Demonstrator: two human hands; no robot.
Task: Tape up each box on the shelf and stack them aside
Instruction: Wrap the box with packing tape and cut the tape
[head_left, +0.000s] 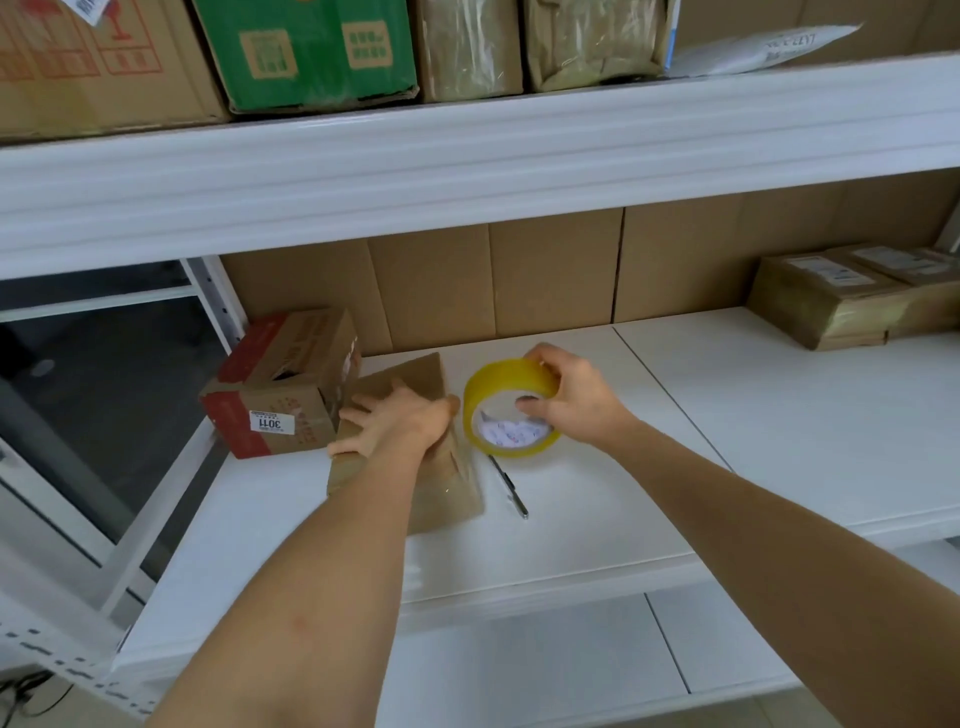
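Head view: left hand presses flat on box, right hand grips tape roll

**Bare arms, nothing worn**

Two forearms reach in from the bottom edge, both uncovered from elbow to fingertip. No sleeve, glove, watch, ring or band shows on either. The left hand and the right hand have short, unpainted nails. A small reddish mark sits on the left forearm near the elbow.
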